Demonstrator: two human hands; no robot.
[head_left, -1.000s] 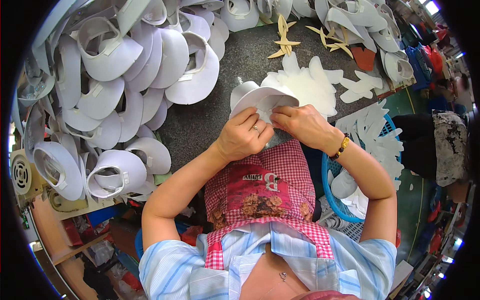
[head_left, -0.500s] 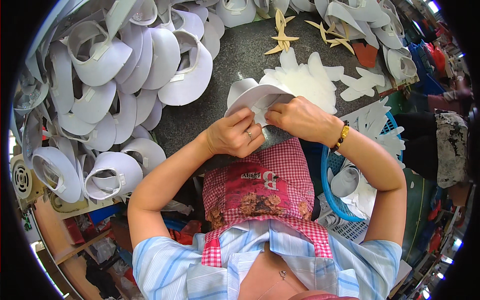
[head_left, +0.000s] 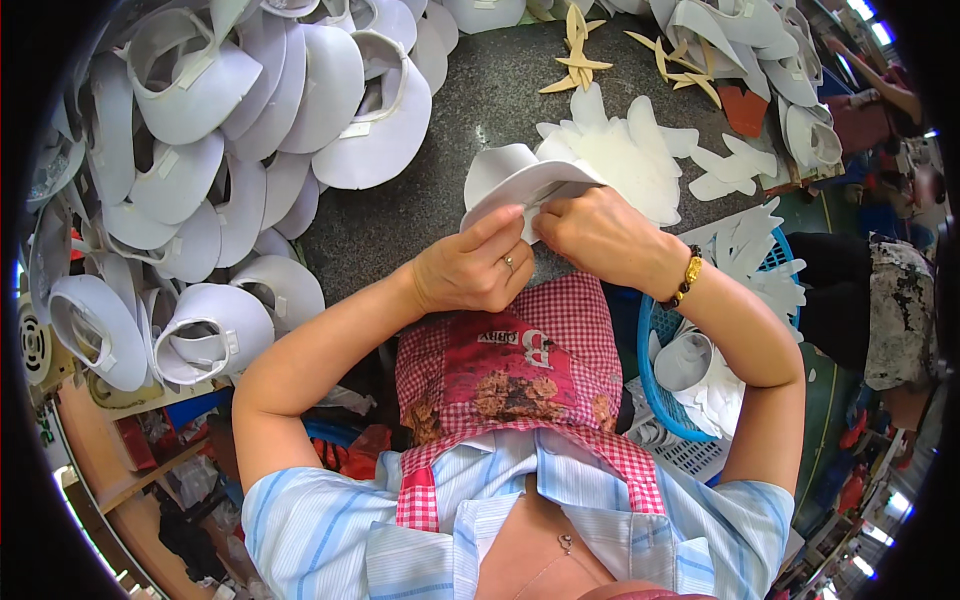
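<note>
Over the near edge of the dark stone table, both hands hold a white piece shaped like a sun visor [head_left: 510, 180], its curved brim facing up and away. My left hand [head_left: 478, 262] grips its left lower edge, the thumb and fingers closed against it. My right hand [head_left: 605, 235] is closed at the inner opening on the right, with the fingertips tucked under the brim and partly hidden. Whether a small part sits between those fingertips cannot be seen. Just beyond lies a fanned heap of flat white leaf-shaped pieces [head_left: 630, 165].
Many similar white visor-shaped pieces [head_left: 375, 120] are piled on the left, more at the far right. Beige crescent strips [head_left: 580, 60] and a reddish-brown scrap [head_left: 743, 110] lie on the table [head_left: 370, 235]. A blue basket [head_left: 655, 385] with white pieces stands by my right arm.
The left fingers have shifted and straightened somewhat along the white piece's edge. Both hands still hold it, and the whole view has shifted slightly.
</note>
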